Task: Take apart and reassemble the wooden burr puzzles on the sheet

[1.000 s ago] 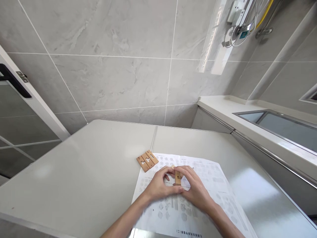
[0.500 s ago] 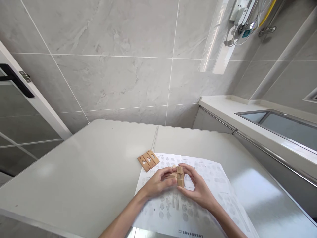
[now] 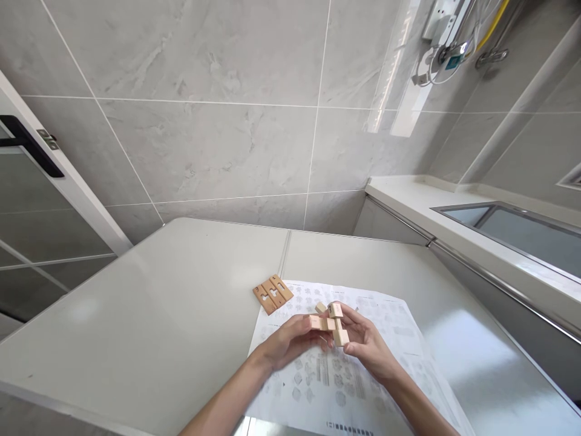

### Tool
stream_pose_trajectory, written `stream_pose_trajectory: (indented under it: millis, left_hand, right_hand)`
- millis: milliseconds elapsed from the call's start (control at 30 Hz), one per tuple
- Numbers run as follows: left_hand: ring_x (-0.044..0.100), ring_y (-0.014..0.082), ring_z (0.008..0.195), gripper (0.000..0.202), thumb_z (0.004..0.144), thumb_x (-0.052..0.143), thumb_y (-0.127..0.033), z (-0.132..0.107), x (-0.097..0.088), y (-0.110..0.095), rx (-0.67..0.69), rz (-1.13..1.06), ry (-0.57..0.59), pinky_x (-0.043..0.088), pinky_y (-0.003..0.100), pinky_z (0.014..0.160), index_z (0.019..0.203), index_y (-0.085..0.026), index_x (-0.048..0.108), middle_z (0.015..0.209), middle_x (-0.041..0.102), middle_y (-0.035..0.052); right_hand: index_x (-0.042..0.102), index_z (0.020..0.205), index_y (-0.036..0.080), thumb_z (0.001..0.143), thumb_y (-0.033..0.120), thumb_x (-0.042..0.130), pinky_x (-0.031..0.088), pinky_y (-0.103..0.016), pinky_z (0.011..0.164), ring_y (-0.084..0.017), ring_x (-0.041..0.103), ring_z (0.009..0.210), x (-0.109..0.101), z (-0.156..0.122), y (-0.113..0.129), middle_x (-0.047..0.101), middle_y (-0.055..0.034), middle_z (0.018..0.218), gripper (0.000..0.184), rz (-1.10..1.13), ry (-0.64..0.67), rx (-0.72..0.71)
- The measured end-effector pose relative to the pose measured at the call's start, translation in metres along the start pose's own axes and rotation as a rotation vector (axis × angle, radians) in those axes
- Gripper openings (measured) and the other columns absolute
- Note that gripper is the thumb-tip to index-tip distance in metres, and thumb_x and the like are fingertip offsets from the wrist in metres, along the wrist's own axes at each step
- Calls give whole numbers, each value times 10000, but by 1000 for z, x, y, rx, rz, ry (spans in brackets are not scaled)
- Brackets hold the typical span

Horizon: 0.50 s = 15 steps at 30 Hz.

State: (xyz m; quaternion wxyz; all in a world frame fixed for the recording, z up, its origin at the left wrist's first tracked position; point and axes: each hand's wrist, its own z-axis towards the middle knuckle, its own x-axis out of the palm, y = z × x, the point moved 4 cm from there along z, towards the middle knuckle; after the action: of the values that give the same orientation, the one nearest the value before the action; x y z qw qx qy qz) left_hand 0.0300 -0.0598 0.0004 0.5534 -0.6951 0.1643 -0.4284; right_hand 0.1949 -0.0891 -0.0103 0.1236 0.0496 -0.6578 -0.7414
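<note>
Above the printed sheet, my left hand [image 3: 287, 343] is closed on a pale wooden puzzle piece [image 3: 319, 323] that lies level. My right hand [image 3: 371, 350] grips a notched wooden puzzle piece [image 3: 341, 338], which stands roughly upright with a dark mark near its top. The two pieces meet at the notch; whether they are locked together I cannot tell. Just behind them, a small wooden block [image 3: 320, 307] shows on the sheet, partly hidden. Flat brown wooden pieces with cut-out slots [image 3: 273, 295] lie side by side at the sheet's upper left corner.
The paper sheet [image 3: 318, 399], covered in small diagrams, spreads over the white table [image 3: 149, 327]. A tiled wall rises behind the table. To the right is a counter [image 3: 399, 188] with a sink; a door with a black handle [image 3: 31, 148] is at left.
The wooden pieces have turned in my hands, showing lighter faces and the level piece more fully. My left fingers have shifted lower around it. The flat slotted pieces stay put.
</note>
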Motion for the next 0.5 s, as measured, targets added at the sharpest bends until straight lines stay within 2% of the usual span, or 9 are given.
stream_pose_trajectory:
  millis: [133, 233, 300, 367, 467, 500]
  left_hand:
    - [669, 325, 989, 708, 771, 716, -790, 0, -3, 6, -21, -150, 4, 515, 470, 929, 1071, -151, 770, 1062, 717, 169]
    - [673, 319, 987, 728, 798, 661, -826, 0, -9, 1, 44, -152, -74, 528, 454, 881, 1079, -160, 747, 1121, 713, 180]
    - [671, 313, 1021, 675, 851, 639, -791, -1, -13, -4, 84, 9, -164, 530, 440, 887, 1088, -165, 728, 1148, 712, 175]
    - [663, 302, 1055, 560, 868, 706, -689, -1, -17, -7, 109, 302, -314, 523, 436, 932, 1117, -187, 698, 1142, 719, 142]
    - [637, 309, 1110, 509, 747, 883, -466, -3, -20, -8, 186, 802, -582, 507, 471, 1007, 1136, -232, 653, 1160, 703, 89]
    - [622, 321, 1146, 519, 717, 902, -416, -4, -20, -7, 232, 931, -630, 503, 487, 1026, 1132, -239, 645, 1189, 684, 87]
  right_hand:
    - [719, 1304, 270, 640, 852, 810, 598, -526, 882, -410, 729, 1048, -10, -2, -9, 768, -147, 1168, 888, 73, -21, 10]
    - [699, 1337, 264, 736, 783, 795, 588, -523, 928, -397, 718, 1093, -26, -2, -15, 773, -160, 1180, 799, 60, -168, -59]
    - [687, 1351, 255, 815, 698, 780, 578, -525, 972, -384, 709, 1132, -34, -1, -18, 768, -160, 1208, 702, 7, -247, -56]
    - [663, 1378, 251, 863, 610, 781, 567, -518, 1019, -369, 694, 1193, -37, 2, -20, 751, -150, 1268, 639, -49, -296, -23]
    - [641, 1383, 233, 860, 550, 814, 573, -512, 1026, -351, 701, 1182, -37, 7, -24, 737, -142, 1306, 635, -184, -342, 10]
    - [644, 1368, 225, 854, 550, 822, 584, -511, 1004, -344, 714, 1138, -36, 8, -25, 741, -143, 1296, 634, -235, -352, 18]
